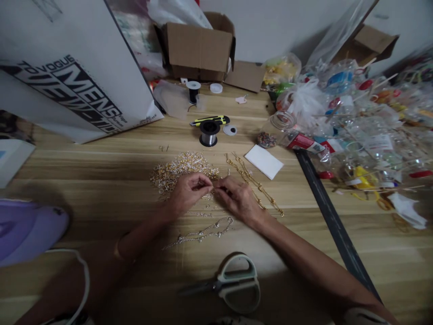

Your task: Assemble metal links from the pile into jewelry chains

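My left hand (189, 192) and my right hand (238, 196) meet fingertip to fingertip over the table. The fingers of both are pinched; whatever sits between them is too small to make out. Just behind my left hand lies a heap of gold and silver jewelry pieces (179, 169). Gold chains (253, 183) stretch along the table beyond my right hand. A silver chain with small beads (206, 234) rests in front of both hands, with a shorter piece of chain (199, 214) above it. Scissors with pale handles (238, 282) lie closest to me.
Behind the heap are a spool of silver wire (209, 133), a yellow utility knife (211, 120) and a dark spool (193, 91). A white card (264, 161) and a jar of beads (274, 131) are right. Plastic bottles (368, 131) crowd the far right; a white bag (67, 67) stands left.
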`<state>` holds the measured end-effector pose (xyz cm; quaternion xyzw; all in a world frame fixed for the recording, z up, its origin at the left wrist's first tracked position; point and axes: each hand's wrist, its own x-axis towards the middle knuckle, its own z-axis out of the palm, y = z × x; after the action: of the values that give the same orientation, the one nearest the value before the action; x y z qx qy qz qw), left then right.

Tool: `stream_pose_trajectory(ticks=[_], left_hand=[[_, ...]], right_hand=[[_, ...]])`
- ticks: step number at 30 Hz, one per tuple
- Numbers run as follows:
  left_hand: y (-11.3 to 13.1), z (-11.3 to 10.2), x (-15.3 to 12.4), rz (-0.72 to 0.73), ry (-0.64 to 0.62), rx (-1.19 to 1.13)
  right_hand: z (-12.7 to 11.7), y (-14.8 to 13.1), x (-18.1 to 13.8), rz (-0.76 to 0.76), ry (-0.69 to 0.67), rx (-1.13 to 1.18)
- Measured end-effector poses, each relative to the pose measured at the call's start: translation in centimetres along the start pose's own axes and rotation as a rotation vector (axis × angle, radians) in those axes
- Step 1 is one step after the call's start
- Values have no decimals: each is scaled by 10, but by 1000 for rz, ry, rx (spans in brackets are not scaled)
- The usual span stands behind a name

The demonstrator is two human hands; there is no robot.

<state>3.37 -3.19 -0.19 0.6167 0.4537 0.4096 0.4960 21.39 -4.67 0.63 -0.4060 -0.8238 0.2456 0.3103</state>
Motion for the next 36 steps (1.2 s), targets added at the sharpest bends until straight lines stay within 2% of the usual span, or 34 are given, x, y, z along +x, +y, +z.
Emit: stream_pose_trajectory(ticks=[7,13,20,23,28,31,36], left_hand=[[0,0,0,19,-6,18],[2,-3,0,-11,-72,34],[9,-18,4,13,-126,188],[14,-25,5,58,-218,331],[18,-26,3,294,-514,581],[14,-24,0,401,-575,685],[10,-22,-3,453,-621,813]], right_hand=[[2,2,-2,-58,-39,-131],[4,5,-7,-75,-69,-229],[7,14,-12,-152,30,-196],[7,15,-12,-155,80,-181],[7,16,-11,-146,129,-121],[8,17,-10,-130,142,-87],[8,17,-9,-127,147,-62]])
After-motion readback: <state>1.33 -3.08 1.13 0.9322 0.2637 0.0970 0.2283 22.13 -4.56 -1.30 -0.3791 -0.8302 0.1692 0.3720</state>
